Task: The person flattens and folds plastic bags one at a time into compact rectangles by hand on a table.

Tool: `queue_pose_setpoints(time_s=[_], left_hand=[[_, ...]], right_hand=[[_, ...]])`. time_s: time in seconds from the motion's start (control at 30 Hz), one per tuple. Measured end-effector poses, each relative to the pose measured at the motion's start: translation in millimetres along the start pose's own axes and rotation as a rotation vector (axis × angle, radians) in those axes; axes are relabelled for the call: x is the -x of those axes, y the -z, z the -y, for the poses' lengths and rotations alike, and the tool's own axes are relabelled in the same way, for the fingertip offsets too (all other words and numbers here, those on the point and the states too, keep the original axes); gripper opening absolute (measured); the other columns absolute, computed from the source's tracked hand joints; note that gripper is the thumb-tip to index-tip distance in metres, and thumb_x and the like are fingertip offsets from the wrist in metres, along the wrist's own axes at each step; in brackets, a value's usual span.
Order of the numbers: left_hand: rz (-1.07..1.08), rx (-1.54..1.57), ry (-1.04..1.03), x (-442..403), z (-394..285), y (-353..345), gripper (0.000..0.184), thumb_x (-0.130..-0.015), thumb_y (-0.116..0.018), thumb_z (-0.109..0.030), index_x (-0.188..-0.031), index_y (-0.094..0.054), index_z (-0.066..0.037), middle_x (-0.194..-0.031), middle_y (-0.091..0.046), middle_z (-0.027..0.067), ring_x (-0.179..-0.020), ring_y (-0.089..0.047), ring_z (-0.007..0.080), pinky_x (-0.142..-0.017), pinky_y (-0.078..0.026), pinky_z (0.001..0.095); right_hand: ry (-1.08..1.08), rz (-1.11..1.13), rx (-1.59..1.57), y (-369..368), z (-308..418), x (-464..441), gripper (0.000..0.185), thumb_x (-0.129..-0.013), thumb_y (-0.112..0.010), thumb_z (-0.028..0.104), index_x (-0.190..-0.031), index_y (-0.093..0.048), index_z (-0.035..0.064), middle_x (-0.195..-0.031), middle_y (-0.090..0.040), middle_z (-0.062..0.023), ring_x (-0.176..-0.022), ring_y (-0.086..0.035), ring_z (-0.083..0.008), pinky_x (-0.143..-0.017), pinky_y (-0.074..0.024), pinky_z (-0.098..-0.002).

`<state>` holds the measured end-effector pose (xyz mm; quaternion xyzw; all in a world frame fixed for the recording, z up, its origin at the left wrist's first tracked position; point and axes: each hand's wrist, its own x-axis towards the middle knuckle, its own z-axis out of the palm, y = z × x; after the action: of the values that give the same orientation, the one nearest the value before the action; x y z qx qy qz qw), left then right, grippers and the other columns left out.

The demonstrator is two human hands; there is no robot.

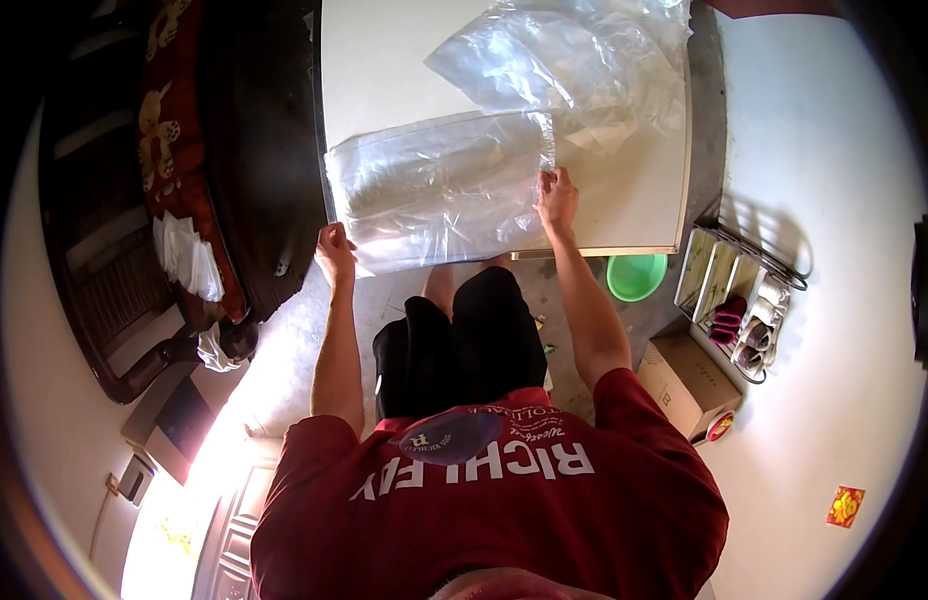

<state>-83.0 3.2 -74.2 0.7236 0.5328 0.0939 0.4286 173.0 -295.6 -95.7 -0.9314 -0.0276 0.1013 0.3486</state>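
A clear plastic bag (pixel 434 185) lies across the near part of the white table (pixel 624 210), with something pale and rolled or folded seen through it. My left hand (pixel 335 250) is closed on the bag's near left corner at the table edge. The fingers of my right hand (pixel 557 198) pinch the bag's right side, close to a shiny strip. Beyond it, more crumpled clear plastic (pixel 574 60) spreads over the far right of the table.
On the floor past the table's near right corner is a green basin (pixel 636 276). A cardboard box (pixel 687 382) and a shoe rack (pixel 719 275) stand by the right wall. Dark wooden furniture (pixel 254 150) is at the left, with white bags (pixel 187 258) on it.
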Motion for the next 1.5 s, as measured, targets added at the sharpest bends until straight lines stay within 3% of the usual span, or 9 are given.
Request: queue_pose_setpoints(time_s=[0.17, 0.33, 0.53, 0.73, 0.97, 1.1, 1.13, 1.4, 1.5], left_hand=[[0.002, -0.107, -0.026, -10, 0, 6, 0.019, -0.092, -0.055, -0.022, -0.093, -0.060, -0.004, -0.053, -0.058, 0.0063, -0.039, -0.052, 0.0120, -0.040, -0.040, 0.0296], [0.072, -0.069, -0.025, -7, -13, 8, 0.029, -0.093, -0.054, -0.029, -0.094, -0.058, -0.001, -0.056, -0.060, 0.0066, -0.042, -0.056, 0.0140, -0.041, -0.042, 0.0285], [0.136, 0.103, 0.126, 4, -9, 4, 0.034, -0.089, -0.060, -0.029, -0.103, -0.052, 0.001, -0.063, -0.063, 0.0099, -0.045, -0.060, 0.0170, -0.039, -0.044, 0.0279], [0.225, 0.187, 0.154, 8, 2, 5, 0.033, -0.085, -0.063, -0.016, -0.110, -0.046, -0.003, -0.071, -0.063, 0.0087, -0.039, -0.055, 0.0163, -0.031, -0.039, 0.0274], [0.154, -0.027, 0.059, 0, -7, 4, 0.032, -0.086, -0.063, -0.017, -0.109, -0.047, -0.002, -0.070, -0.062, 0.0076, -0.035, -0.051, 0.0139, -0.030, -0.037, 0.0273], [-0.065, -0.421, -0.243, 8, -7, 8, 0.031, -0.081, -0.065, -0.017, -0.104, -0.049, -0.002, -0.078, -0.061, 0.0107, -0.063, -0.061, 0.0273, -0.056, -0.048, 0.0390], [-0.096, -0.480, -0.288, 11, -11, 10, 0.033, -0.079, -0.064, -0.015, -0.106, -0.049, -0.002, -0.096, -0.058, 0.0143, -0.093, -0.056, 0.0323, -0.078, -0.044, 0.0440], [-0.009, -0.568, -0.687, 22, -59, -29, 0.048, -0.083, -0.058, -0.014, -0.128, -0.043, -0.006, -0.135, -0.038, 0.0172, -0.127, -0.035, 0.0357, -0.107, -0.025, 0.0526], [0.052, -0.526, -0.647, 17, -61, -43, 0.047, -0.083, -0.060, -0.017, -0.126, -0.046, -0.008, -0.133, -0.040, 0.0148, -0.122, -0.038, 0.0345, -0.101, -0.031, 0.0508]], right_hand=[[0.082, -0.034, 0.027, 5, 3, -4, 0.023, -0.089, -0.060, 0.026, -0.088, -0.055, 0.0035, -0.072, -0.065, -0.0121, -0.062, -0.065, -0.0256, -0.048, -0.0489, -0.0355], [-0.357, 0.167, -0.158, 30, 35, 5, 0.030, -0.083, -0.068, 0.028, -0.093, -0.054, 0.0031, -0.074, -0.066, -0.0136, -0.066, -0.065, -0.0286, -0.060, -0.0497, -0.0378], [0.110, -0.060, -0.192, 27, -14, 59, 0.037, -0.082, -0.070, 0.024, -0.107, -0.052, 0.0044, -0.070, -0.060, -0.0080, -0.052, -0.057, -0.0166, -0.050, -0.0464, -0.0265], [-0.121, 0.208, -0.264, 31, -53, 84, 0.037, -0.082, -0.067, 0.009, -0.114, -0.047, 0.0061, -0.066, -0.057, -0.0047, -0.051, -0.053, -0.0092, -0.046, -0.0426, -0.0261], [0.004, 0.108, -0.133, 40, -20, 66, 0.032, -0.079, -0.069, 0.016, -0.104, -0.050, 0.0072, -0.074, -0.060, -0.0124, -0.067, -0.061, -0.0291, -0.062, -0.0470, -0.0378], [-0.024, 0.061, 0.114, 35, -30, 69, 0.033, -0.077, -0.071, 0.020, -0.099, -0.050, 0.0059, -0.077, -0.060, -0.0129, -0.071, -0.059, -0.0323, -0.063, -0.0460, -0.0433], [-0.049, 0.051, 0.180, 37, -26, 73, 0.034, -0.075, -0.072, 0.018, -0.096, -0.049, 0.0057, -0.078, -0.059, -0.0134, -0.073, -0.058, -0.0335, -0.064, -0.0448, -0.0443], [0.290, -0.186, 0.346, 30, 43, 43, 0.034, -0.075, -0.069, 0.019, -0.103, -0.053, 0.0078, -0.096, -0.054, -0.0133, -0.094, -0.051, -0.0344, -0.080, -0.0423, -0.0459], [0.375, -0.096, 0.169, 3, 53, 11, 0.032, -0.078, -0.065, 0.015, -0.107, -0.053, 0.0071, -0.092, -0.056, -0.0133, -0.088, -0.054, -0.0337, -0.076, -0.0444, -0.0444]])
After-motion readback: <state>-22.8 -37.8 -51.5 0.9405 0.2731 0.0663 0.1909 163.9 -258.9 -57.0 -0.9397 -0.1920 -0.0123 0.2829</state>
